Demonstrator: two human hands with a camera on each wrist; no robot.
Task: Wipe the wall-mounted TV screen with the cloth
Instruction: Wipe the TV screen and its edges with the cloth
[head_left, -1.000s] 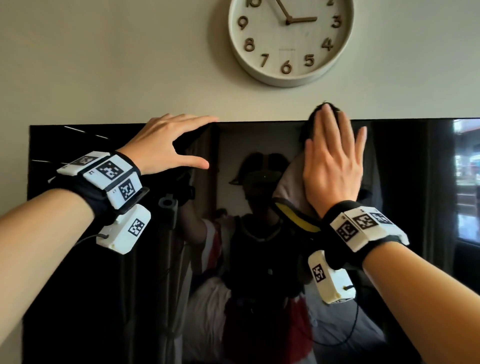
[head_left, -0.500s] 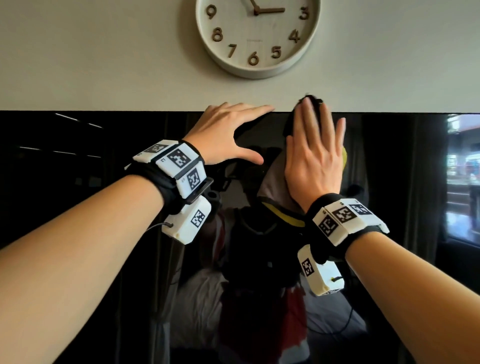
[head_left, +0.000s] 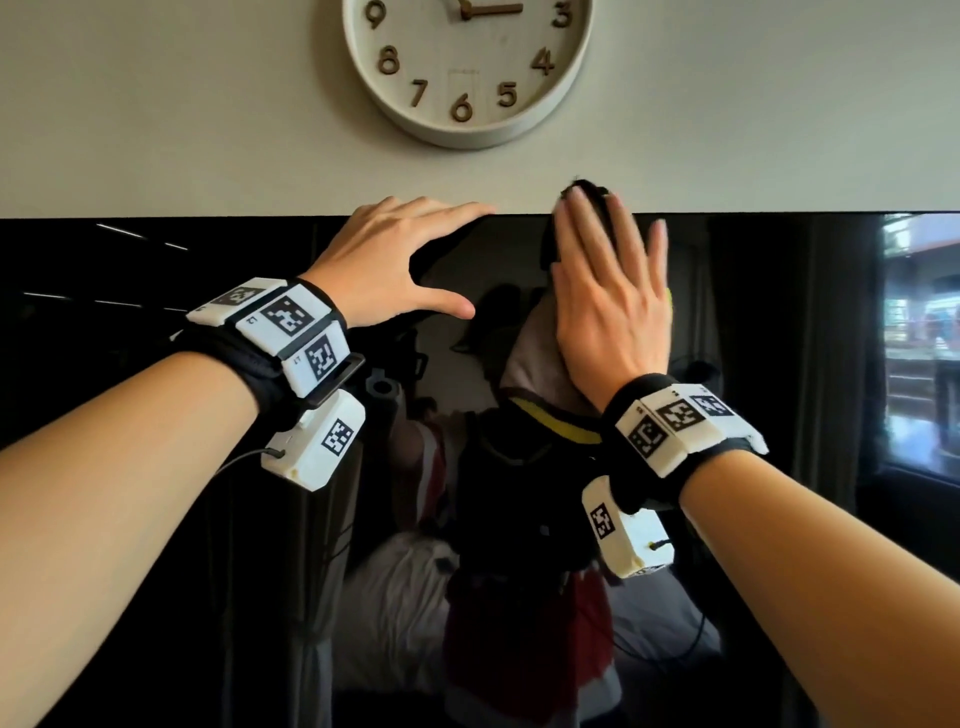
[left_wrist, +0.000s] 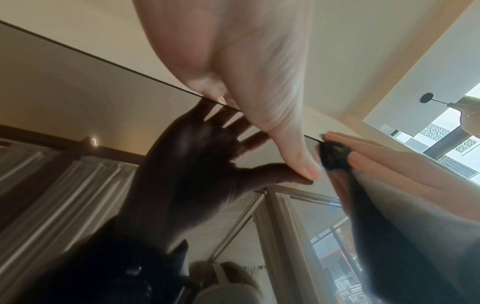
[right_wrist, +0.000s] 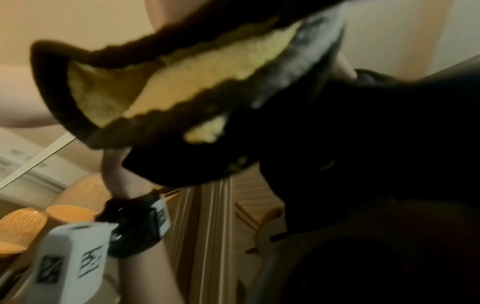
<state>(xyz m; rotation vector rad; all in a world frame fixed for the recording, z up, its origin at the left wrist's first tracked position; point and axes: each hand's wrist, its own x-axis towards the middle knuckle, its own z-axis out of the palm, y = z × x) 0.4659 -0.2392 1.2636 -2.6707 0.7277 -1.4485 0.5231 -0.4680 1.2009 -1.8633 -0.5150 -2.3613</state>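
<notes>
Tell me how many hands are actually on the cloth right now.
1. The right hand presses flat on the cloth at the TV screen's top edge. The left hand rests bare on that edge beside it.

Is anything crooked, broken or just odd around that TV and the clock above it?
Nothing stands out. The TV screen looks unbroken and level, and the clock hangs straight above it. The right hand presses the cloth flat at the top edge; the left hand rests beside it.

Pale wall (head_left: 156, 104), round clock (head_left: 467, 67) (wooden numerals), black pendant lamp (left_wrist: 467, 115), bright window (left_wrist: 441, 142)
</notes>
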